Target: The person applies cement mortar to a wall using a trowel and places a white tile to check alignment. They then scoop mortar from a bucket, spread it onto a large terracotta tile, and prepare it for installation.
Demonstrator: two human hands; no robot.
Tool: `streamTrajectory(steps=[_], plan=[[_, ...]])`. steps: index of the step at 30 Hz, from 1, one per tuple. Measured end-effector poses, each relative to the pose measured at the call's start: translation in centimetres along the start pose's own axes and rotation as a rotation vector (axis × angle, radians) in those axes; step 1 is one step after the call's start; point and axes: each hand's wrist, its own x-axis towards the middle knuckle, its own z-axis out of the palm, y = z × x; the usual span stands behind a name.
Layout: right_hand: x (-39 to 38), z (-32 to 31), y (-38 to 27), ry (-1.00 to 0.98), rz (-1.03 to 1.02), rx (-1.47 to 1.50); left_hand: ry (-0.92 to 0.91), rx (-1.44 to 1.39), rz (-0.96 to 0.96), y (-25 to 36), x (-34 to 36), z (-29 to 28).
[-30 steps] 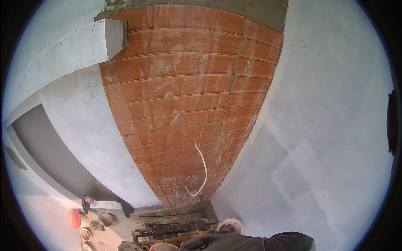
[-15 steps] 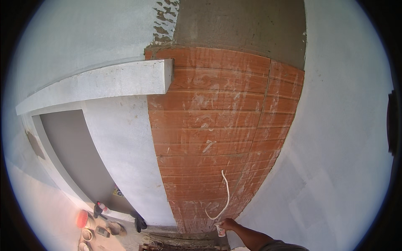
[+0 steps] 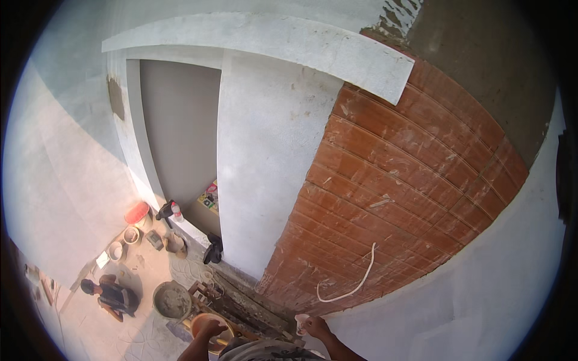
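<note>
Currently, the right hand [image 3: 316,327] has its grip closed on a small white cup [image 3: 301,323] with reddish markings, held near the foot of the tiled wall. The tiles [image 3: 385,198] are reddish-brown, plank-shaped and streaked with whitish residue; narrow joints separate the courses. A white cord [image 3: 365,277] forms a loose curve across them. A rough grey cement surface [image 3: 481,72] adjoins the top of the tiles, and a smooth white wall panel [image 3: 271,156] adjoins their left side.

The left hand [image 3: 212,328] is positioned at a round, orange-toned bucket [image 3: 227,330], knuckles up, fingers directed downward. The state of its grip cannot be determined, as the fingertips are hidden. Beside the bucket stands a round dark tub [image 3: 173,301] containing coarse grey mortar.

Both forearms enter from the lower edge: the left slants up and right, the right slants up and left.
</note>
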Motion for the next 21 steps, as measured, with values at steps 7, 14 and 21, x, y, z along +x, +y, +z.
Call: streamTrajectory(steps=[7,14,21], plan=[[2.7,-0.3,-6.7,-0.036,-0.257,-0.068,-0.096,-0.655,-0.977,-8.2,-22.8,10.3],[3.4,4.9,-20.0,-0.479,-0.480,-0.019,-0.024,-0.710,-0.776,-7.5,-26.1,12.1],[2.3,7.4,-20.9,-0.713,-0.266,0.041,0.012,-0.976,-0.729,-2.1,-22.2,2.7]])
